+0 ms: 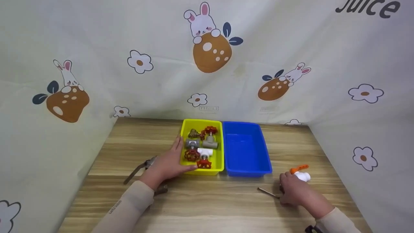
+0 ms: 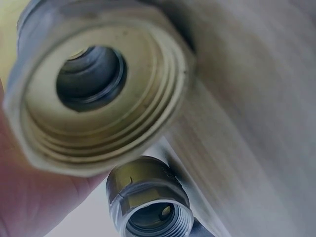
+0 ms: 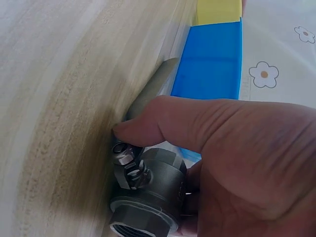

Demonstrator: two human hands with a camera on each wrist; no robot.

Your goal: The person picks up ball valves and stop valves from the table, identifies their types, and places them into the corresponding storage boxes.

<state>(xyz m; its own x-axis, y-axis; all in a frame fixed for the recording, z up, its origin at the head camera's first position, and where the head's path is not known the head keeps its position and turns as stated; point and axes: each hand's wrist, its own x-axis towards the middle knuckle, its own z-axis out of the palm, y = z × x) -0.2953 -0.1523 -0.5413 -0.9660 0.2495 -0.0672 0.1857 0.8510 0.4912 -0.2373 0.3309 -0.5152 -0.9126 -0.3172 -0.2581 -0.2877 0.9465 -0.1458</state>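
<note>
My left hand (image 1: 169, 163) rests at the near left corner of a yellow bin (image 1: 202, 172), its fingers straight along the side wall and the thumb across the front rim. Inside lie several valves with red wheel handles, among them a white valve (image 1: 205, 152) and a grey valve (image 1: 193, 143). On the right, my right hand (image 1: 294, 191) grips a metal ball valve (image 3: 153, 182), the thumb at its lever handle (image 3: 153, 86) and the fingers behind the body. Just beyond that hand lies a white ball valve (image 1: 303, 176) with an orange handle.
A blue bin (image 1: 247, 152) stands against the yellow one's right side. Under my left forearm lie metal valves, partly hidden; one shows a lever (image 1: 136, 172). Their threaded ends, a large opening (image 2: 98, 133) and a smaller one (image 2: 153, 197), fill the left wrist view. Patterned cloth (image 1: 155, 94) surrounds the table.
</note>
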